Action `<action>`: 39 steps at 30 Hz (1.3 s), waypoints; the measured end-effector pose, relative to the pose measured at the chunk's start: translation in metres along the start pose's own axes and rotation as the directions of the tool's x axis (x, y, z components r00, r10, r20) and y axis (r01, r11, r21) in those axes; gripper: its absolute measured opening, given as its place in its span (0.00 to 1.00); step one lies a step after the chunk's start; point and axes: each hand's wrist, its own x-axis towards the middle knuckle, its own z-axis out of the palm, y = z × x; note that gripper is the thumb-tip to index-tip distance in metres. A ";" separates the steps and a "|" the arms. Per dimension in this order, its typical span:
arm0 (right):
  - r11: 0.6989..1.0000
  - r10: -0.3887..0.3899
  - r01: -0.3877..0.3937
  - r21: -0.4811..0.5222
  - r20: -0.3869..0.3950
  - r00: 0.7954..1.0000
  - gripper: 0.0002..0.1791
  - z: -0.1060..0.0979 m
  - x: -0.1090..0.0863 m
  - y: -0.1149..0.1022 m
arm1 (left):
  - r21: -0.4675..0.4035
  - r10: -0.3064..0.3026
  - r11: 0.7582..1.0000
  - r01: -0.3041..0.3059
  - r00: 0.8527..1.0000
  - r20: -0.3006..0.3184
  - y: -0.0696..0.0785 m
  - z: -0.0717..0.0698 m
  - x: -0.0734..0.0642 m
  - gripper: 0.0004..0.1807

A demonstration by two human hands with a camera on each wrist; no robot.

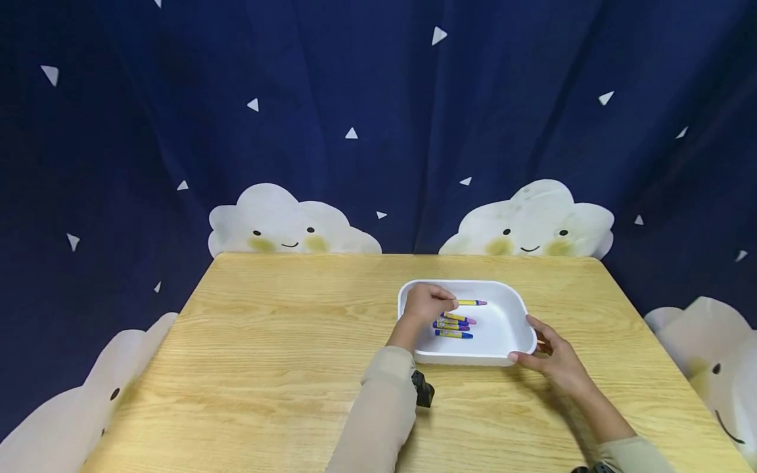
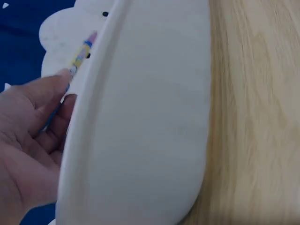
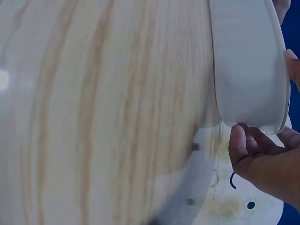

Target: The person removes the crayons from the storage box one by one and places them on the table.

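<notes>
A white tray [image 1: 497,328] with rounded corners sits on the wooden table. Over its left part, my left hand [image 1: 422,305] pinches a yellow-wrapped crayon [image 1: 472,303] between thumb and fingertips. Its pinkish-purple tip [image 2: 93,37] points away from the hand. Several more crayons [image 1: 454,334] with blue, purple and pink tips lie in the tray below, partly overlapping. My right hand [image 1: 556,361] grips the tray's near right corner, thumb at the front rim and fingers along the right side. In the right wrist view, that hand [image 3: 267,161] has its fingers curled against the tray's end.
The light wooden table [image 1: 266,355] extends to the left of the tray and in front of it. A dark blue curtain [image 1: 355,79] with white triangles hangs behind. Cloud-shaped figures [image 1: 532,220] with faces line the table's back and sides.
</notes>
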 end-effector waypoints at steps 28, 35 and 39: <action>0.998 0.012 -0.011 -0.058 0.021 1.000 0.52 -0.006 0.001 -0.004 | -0.229 0.095 0.967 -0.113 0.992 -0.086 -0.017 -0.084 -0.035 0.09; 0.997 0.021 -0.019 -0.075 0.017 1.000 0.52 -0.005 0.000 -0.006 | -0.250 0.045 0.965 -0.080 0.989 -0.142 -0.060 -0.102 -0.025 0.08; 0.999 0.011 -0.010 -0.053 0.016 1.000 0.52 -0.004 -0.001 -0.004 | -0.235 0.007 0.971 -0.046 0.987 -0.161 -0.075 -0.117 -0.026 0.08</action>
